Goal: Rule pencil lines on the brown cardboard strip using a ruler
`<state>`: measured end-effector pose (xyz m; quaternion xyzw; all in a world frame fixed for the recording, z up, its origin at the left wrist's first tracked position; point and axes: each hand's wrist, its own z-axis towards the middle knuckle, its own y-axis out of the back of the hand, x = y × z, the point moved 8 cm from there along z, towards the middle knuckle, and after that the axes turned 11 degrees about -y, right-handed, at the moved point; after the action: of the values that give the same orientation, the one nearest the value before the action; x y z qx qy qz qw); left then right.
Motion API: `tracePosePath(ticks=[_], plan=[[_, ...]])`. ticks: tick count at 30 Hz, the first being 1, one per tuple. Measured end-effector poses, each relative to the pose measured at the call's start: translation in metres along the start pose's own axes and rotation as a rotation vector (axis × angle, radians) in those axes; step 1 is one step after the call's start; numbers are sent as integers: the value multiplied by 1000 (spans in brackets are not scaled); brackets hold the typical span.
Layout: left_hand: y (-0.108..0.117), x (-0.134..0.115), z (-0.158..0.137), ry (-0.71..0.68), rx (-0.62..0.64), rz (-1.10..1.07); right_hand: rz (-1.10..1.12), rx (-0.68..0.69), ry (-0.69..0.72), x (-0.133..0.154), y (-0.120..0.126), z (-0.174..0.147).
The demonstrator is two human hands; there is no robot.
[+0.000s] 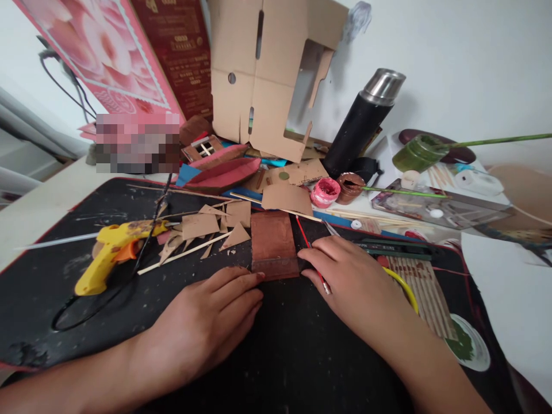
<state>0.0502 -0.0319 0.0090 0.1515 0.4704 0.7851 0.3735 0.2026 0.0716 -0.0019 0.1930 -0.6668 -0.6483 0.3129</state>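
We are resting both bare hands at the near end of a reddish-brown painted rectangular panel [272,238], which is lying creased on a black mat [297,356]. Our left hand [215,313] is extending its fingers, held close together, to the lower left corner, the thumb hidden; our right hand [345,270] is bending at the right edge, thumb and forefinger narrowly parted, beside a slim red pencil [304,235]. We cannot tell whether either is gripping anything. At left, we are seeing a yellow glue gun with an orange trigger [114,247] near tan cardboard scraps [200,226]. Beyond the panel, pink-smeared [326,201] and brown-smeared [348,195] paint jars are standing near a black, steel-capped flask [360,126].
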Motion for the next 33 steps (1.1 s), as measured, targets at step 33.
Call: tracePosePath(ticks=[33], plan=[[-3,4,-3,-6,-12,-30,69,34,-48,-4,5,1]])
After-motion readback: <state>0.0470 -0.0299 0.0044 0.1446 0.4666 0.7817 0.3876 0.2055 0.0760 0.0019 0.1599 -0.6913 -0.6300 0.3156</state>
